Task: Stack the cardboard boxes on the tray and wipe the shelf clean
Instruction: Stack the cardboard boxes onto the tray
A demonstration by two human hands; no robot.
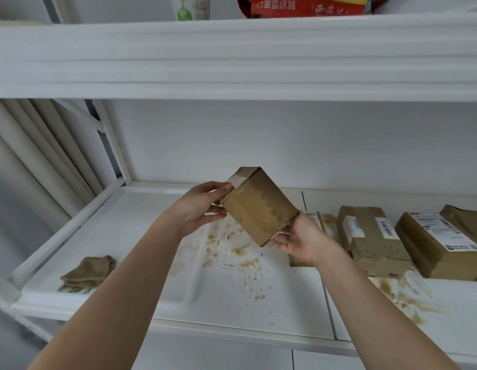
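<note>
Box (258,206) is held tilted in mid-air above tray (141,292), frame centre. L hand (202,206) grips its 10 o'clock end, R hand (298,240) its 4 o'clock corner; the two-end grip probably steadies it for placing. Other boxes (370,236) sit at 3 o'clock, on shelf (445,324). Cloth (88,272) waits at 8 o'clock for stains (232,249).

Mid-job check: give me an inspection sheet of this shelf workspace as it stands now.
Surface: white shelf smeared with brown stains.
Job's things: held box tilted in the air; three boxes on shelf at right; tray, stained; folded cloth on its left.
Clutter: red package on upper shelf.
Hands: left hand and right hand grip the held box.
Cables: nothing seen.
Surroundings: white wall, curtain at left.
</note>
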